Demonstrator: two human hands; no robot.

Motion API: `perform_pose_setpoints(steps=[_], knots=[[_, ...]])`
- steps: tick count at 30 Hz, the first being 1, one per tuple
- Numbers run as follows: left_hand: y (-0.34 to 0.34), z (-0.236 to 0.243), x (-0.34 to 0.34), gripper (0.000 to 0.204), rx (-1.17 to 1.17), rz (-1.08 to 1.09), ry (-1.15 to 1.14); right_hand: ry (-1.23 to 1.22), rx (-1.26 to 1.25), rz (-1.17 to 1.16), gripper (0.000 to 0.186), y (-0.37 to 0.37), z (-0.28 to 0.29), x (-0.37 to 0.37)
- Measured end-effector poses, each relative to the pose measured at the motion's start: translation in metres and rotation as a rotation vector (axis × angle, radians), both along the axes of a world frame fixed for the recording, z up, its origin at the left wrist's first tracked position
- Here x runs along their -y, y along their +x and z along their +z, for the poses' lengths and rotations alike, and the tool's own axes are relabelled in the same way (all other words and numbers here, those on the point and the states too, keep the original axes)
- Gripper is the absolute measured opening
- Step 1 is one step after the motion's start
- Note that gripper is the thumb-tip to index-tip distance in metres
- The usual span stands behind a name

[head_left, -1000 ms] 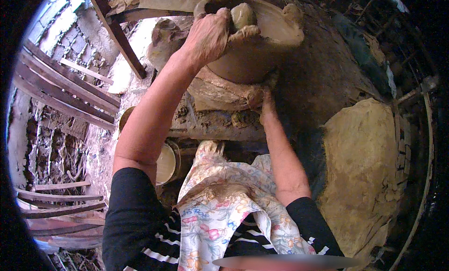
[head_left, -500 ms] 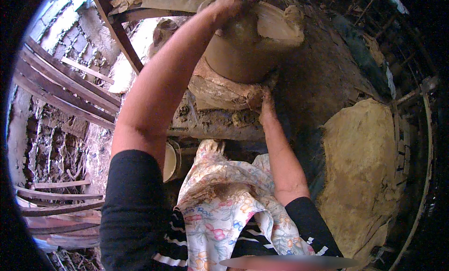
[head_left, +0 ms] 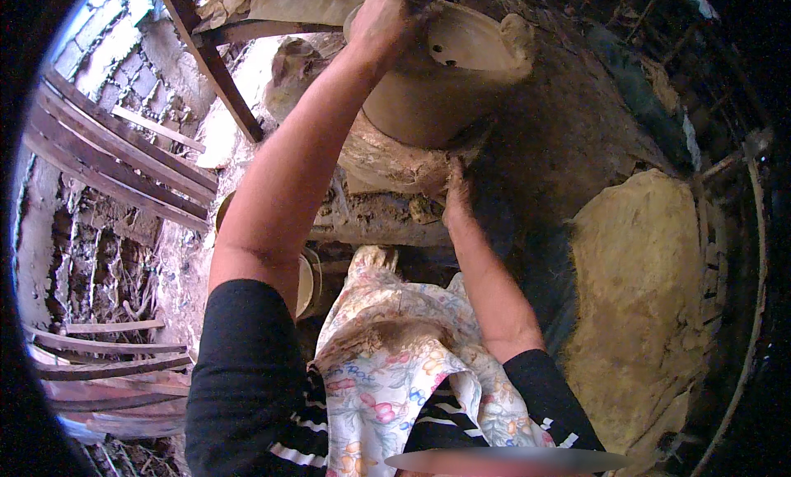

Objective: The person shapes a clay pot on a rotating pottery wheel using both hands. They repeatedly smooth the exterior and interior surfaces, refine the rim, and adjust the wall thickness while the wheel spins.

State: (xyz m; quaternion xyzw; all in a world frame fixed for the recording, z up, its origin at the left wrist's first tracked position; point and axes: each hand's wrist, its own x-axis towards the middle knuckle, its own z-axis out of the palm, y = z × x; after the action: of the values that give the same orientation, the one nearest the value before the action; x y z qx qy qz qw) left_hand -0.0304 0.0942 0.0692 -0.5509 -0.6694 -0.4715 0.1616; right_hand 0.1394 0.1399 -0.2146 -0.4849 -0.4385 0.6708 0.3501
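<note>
A large tan clay pot [head_left: 424,106] stands at the top centre, its pale inside and two dark holes showing. A rough lump [head_left: 517,34] sits on its right rim. My left hand [head_left: 386,22] is at the pot's upper left rim; its fingers are lost in shadow. Beneath the pot lies a round, clay-smeared support [head_left: 375,157] with a ragged edge. My right hand [head_left: 456,180] is at that support's near right edge, below the pot wall. Its fingertips are dark and partly hidden, so their grip is unclear.
A floral, clay-stained cloth [head_left: 387,378] covers my lap, with a bare foot [head_left: 371,261] beyond it. Beside my left arm is a pale bucket [head_left: 307,283]. Wooden slats [head_left: 124,151] stand at left; a yellowish sack [head_left: 634,287] lies at right.
My left hand has shifted left at the rim, and the holes inside the pot now show. My right hand has drawn slightly left and nearer to me along the support's edge.
</note>
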Motion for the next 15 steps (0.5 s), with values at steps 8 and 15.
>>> perform_pose_setpoints(steps=[8,15], knots=[[-0.006,-0.023,0.003,0.047,-0.105,0.262,-0.225,-0.014,-0.051,0.125,0.069,0.003,0.014,0.037],[-0.022,-0.01,-0.018,0.031,0.063,0.314,-0.215,-0.073,-0.295,-0.029,0.066,0.026,0.037,-0.004]])
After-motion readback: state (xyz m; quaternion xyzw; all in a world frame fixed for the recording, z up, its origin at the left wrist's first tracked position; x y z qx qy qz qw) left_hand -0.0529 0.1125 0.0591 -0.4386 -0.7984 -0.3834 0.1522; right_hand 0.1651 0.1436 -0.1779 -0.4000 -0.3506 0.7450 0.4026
